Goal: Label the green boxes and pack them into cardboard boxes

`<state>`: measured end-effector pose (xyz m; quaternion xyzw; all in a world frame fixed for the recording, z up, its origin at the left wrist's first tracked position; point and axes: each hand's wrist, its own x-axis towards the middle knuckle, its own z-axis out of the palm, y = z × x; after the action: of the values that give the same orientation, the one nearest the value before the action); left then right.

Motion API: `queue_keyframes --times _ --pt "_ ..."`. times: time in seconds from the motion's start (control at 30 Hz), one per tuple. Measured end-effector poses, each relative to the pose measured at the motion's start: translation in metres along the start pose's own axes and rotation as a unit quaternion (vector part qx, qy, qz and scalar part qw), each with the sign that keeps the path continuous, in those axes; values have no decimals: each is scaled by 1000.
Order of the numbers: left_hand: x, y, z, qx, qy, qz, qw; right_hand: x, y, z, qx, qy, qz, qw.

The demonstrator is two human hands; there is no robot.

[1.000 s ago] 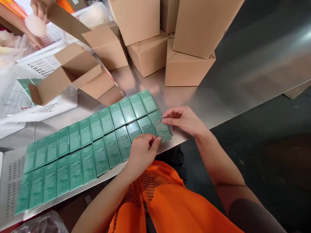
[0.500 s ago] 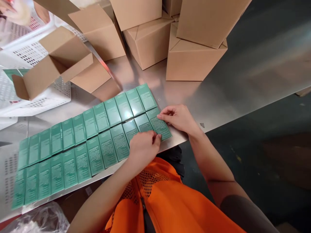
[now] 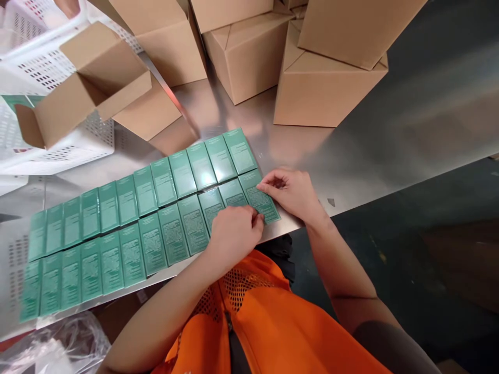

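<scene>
Green carton at the fingers: the end green carton (image 3: 260, 200) is the last one at the right end of the near row, lying flat on the steel counter (image 3: 351, 156) close to its near edge.
Right hand: the right hand (image 3: 292, 192) rests on the counter at the carton's right side, fingers curled together with the tips pinched on its far right corner.
Left hand: the left hand (image 3: 234, 234) comes over the near edge, fingers bunched, thumb and fingertips pressed on the carton's near long side; part of the neighbouring carton is hidden under it.
Carton relative to fingers: it sits between the two hands, touched by both, its printed face up and its left side touching the next carton in the row.
Doing this well, as I judge it: keep the carton flat, press it left until its side meets its neighbour, and line its far end against the far row so no gap opens; light pressure should do, since a hard shove could skew the whole row.
Rows: two rows of green cartons (image 3: 128, 223) run from the hands toward the counter's left end, side by side and touching.
Farther out: an open cardboard box (image 3: 89, 83) leans on a white perforated basket (image 3: 58, 150) at the far left; closed cardboard boxes (image 3: 323, 88) stand stacked along the far edge.
Below: an orange mesh vest (image 3: 265, 322).
</scene>
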<state>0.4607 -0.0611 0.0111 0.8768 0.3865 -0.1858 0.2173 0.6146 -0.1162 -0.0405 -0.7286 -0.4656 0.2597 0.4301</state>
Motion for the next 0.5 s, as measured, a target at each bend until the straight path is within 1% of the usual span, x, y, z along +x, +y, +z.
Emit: queue_keyframes --times 0.07,0.13,0.17,0.2,0.23,0.3,0.33,0.37,0.4,0.5 --pt "-1 2 -2 23 -5 7 1000 -3 -1 0 -39 21 -14 999" --pt "-5 2 -1 40 -8 1 999 -6 0 1 -51 53 3 997" --pt "-8 2 0 48 7 -3 999 -6 1 1 -48 62 15 997" --pt "-11 2 2 58 37 -1 998 -6 2 1 -40 63 24 997" --pt "-13 1 6 69 81 13 994 -6 3 1 -28 56 29 998" --pt "-15 0 18 92 171 75 978 -5 5 2 -2 33 36 999" --pt "-14 0 25 104 197 110 969 -4 6 3 6 24 43 999" --pt "-14 1 33 117 206 140 961 -3 6 4 9 21 55 998" --pt "-13 3 42 128 200 158 958 -2 6 4 6 16 67 998" --pt "-16 12 62 150 173 180 957 0 0 5 -48 3 100 994"
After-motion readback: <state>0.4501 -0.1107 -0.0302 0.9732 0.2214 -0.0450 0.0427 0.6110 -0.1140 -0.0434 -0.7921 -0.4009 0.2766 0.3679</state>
